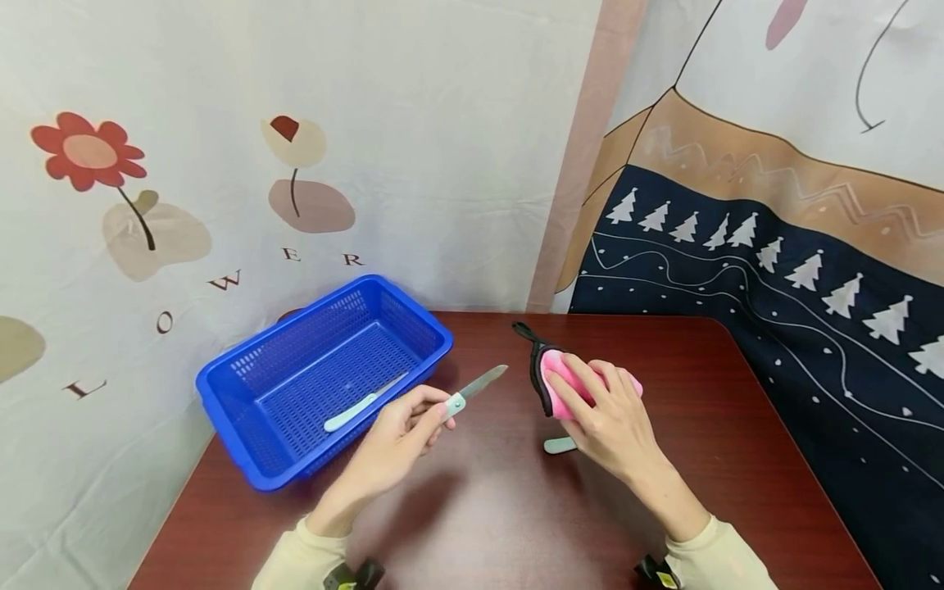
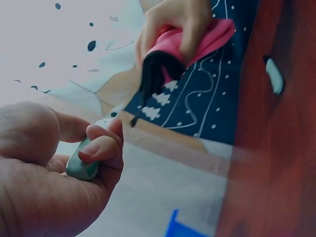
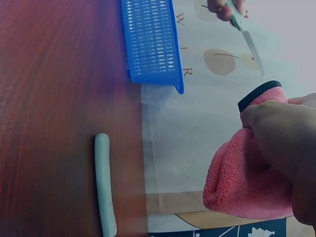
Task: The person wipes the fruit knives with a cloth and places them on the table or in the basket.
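My left hand (image 1: 404,434) grips the pale green handle of a small knife (image 1: 483,382), its blade pointing up and right over the table. My right hand (image 1: 612,415) holds a folded pink cloth (image 1: 555,362) with a black edge and a black hanging loop. The cloth is a short way right of the blade tip, apart from it. On the table below the right hand lies another pale green handle (image 3: 103,185); in the head view the hand hides part of it. A second knife (image 1: 352,412) with a light handle rests in the blue basket (image 1: 243,434).
The blue basket stands at the table's back left, against a flower-printed cloth backdrop (image 1: 442,123). A dark printed cloth with white trees (image 1: 686,254) hangs along the right. The brown table (image 1: 737,492) ends at a rounded back right corner.
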Demonstrator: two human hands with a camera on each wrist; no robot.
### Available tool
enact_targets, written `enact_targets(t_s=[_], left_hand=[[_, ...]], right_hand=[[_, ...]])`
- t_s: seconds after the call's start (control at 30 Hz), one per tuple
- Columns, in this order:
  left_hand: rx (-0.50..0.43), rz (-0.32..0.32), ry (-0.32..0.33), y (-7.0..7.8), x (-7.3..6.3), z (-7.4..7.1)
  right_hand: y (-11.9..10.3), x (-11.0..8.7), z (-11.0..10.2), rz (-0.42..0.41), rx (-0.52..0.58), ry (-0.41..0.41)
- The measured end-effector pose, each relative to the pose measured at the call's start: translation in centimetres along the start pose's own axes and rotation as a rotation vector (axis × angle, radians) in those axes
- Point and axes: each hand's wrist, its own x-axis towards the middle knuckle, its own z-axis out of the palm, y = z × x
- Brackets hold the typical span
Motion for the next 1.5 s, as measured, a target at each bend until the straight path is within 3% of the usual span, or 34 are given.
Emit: enact_targets(t_s=[0.1,0.27,0.47,0.67,1.0,1.27,1.5], left_hand=[[0.072,0.047,0.029,0.7,-0.2,-1.4],[0.221,0.072,0.093,2.1,-0.5,-4.0],[0.354,0.065,0.149,3.1,-0.6,-7.1],[0.431,0.015,0.17,3.3,-0.3,-9.4],[0.631,0.027,0.245,2.6,1.3,-12.9],[0.688,0.003,0.208,1.2,2.8,-15.6],[0.703,-0.086,0.163,-0.4,3.8,-17.1]], right_hand=[[0.0,-0.2,-0.2,0.007,-0.001,-0.004],[0.1,-0.6,-0.4,0.023,0.001,-0.001],[0.1,-1.0,-0.6,0.032,0.01,0.003],[0.2,-1.3,-0.7,0.031,0.018,0.02],[0.5,-1.7,-1.1,0.043,0.017,0.023],[1.0,-2.1,-1.4,0.06,0.03,0.023],[1.8,-2.8,-1.8,0.099,0.054,0.032]])
